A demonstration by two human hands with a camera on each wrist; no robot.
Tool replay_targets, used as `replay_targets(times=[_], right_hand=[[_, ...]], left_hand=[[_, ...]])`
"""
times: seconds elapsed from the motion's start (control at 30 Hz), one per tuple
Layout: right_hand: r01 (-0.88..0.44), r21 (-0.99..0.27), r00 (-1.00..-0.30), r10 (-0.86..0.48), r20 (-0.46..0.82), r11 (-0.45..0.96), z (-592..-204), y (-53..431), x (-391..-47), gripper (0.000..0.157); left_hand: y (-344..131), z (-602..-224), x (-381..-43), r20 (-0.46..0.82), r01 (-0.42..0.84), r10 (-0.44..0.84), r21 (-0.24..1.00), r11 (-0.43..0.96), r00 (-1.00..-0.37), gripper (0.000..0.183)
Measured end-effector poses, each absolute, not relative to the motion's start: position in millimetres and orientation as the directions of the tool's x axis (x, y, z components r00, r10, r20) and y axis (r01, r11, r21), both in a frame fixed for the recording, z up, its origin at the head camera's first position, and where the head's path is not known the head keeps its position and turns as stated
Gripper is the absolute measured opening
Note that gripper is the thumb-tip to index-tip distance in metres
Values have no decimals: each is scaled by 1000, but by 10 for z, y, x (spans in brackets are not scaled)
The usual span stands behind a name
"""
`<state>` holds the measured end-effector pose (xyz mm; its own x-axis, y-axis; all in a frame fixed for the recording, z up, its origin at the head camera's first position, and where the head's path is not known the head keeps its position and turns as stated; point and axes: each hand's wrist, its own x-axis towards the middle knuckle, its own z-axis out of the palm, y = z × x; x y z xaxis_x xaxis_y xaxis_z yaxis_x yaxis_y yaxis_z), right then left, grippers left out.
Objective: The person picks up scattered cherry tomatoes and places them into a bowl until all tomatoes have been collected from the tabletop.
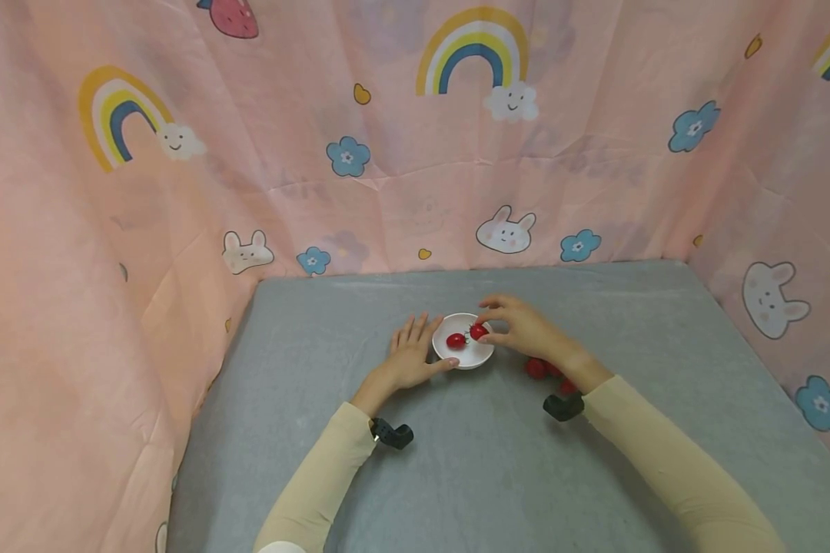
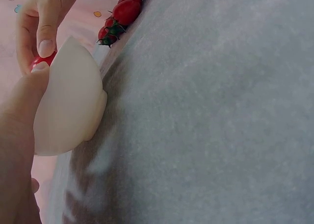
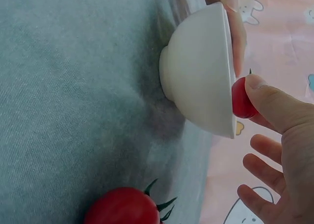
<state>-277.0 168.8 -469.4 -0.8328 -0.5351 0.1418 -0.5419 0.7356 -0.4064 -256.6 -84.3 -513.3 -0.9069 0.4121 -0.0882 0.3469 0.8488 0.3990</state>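
Observation:
A white bowl stands on the grey cloth, with a red cherry tomato lying inside it. My left hand rests against the bowl's left side, fingers spread fairly straight and thumb at the near rim. Between thumb and forefinger, my right hand pinches another cherry tomato at the bowl's right rim. Its other fingers stay loosely bent and clear of the tomato. More tomatoes with green stems lie on the cloth to the bowl's right, partly hidden by the right forearm in the head view.
Grey cloth covers the table. A pink patterned curtain hangs behind it and along both sides. Each wrist carries a black camera mount, the left one and the right one, low over the cloth.

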Motion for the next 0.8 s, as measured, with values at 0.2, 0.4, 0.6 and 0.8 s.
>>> replay_targets(times=[0.2,0.4,0.6,0.8], right_hand=[[-529,-421,-838,-532,123,736,-4718,1661,-2766,36],[-530,-417,-836,-537,111,739,-4781,1643,-2771,35],[-531,-410,-835,-541,102,742,-4823,1627,-2766,35],[-529,-432,-834,-543,104,730,-4821,1623,-2753,33]], left_hand=[[-848,-5136,-2576,-99,344,411,392,853,-906,92],[-854,-5156,-2583,-91,350,415,391,851,-905,93],[-854,-5161,-2584,-89,349,413,395,850,-906,93],[-855,-5160,-2584,-84,350,414,396,849,-907,93]])
